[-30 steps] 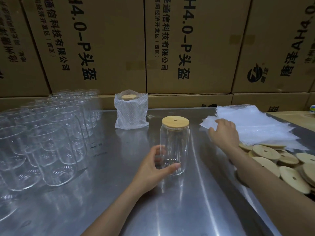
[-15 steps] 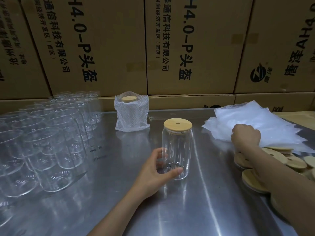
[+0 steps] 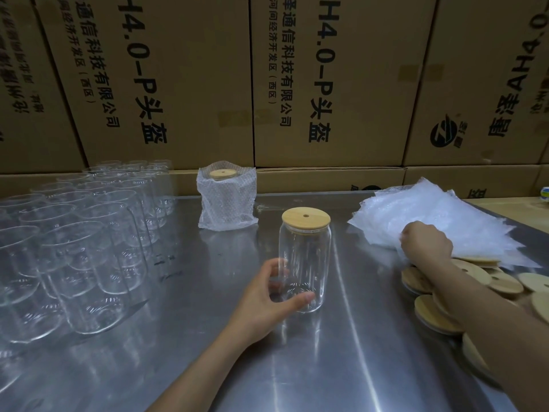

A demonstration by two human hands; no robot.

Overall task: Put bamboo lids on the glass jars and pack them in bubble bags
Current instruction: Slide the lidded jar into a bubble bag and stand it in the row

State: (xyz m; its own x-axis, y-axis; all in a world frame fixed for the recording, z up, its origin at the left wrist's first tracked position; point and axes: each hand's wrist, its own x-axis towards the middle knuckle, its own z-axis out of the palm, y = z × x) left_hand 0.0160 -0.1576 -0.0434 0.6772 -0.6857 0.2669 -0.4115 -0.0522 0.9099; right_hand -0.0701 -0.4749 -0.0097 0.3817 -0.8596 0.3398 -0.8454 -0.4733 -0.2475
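My left hand (image 3: pixel 261 304) fingers curl round lidded jar (image 3: pixel 304 263), keep it steady on table (image 3: pixel 297 367). My right hand (image 3: pixel 424 243) fingers pinch top bubble bag (image 3: pixel 439 224) to pull one free. Spare lids (image 3: pixel 436 313) just under right arm.

A shiny stainless-steel table (image 3: pixel 341 352) fills the foreground, streaked with reflections. Behind it rises a wall of big brown cardboard cartons (image 3: pixel 184 84), printed with black Chinese characters and "4.0-P". Far right, a pale wooden surface (image 3: pixel 511 203) carries a small, blurry yellow-and-blue object (image 3: pixel 545 194).
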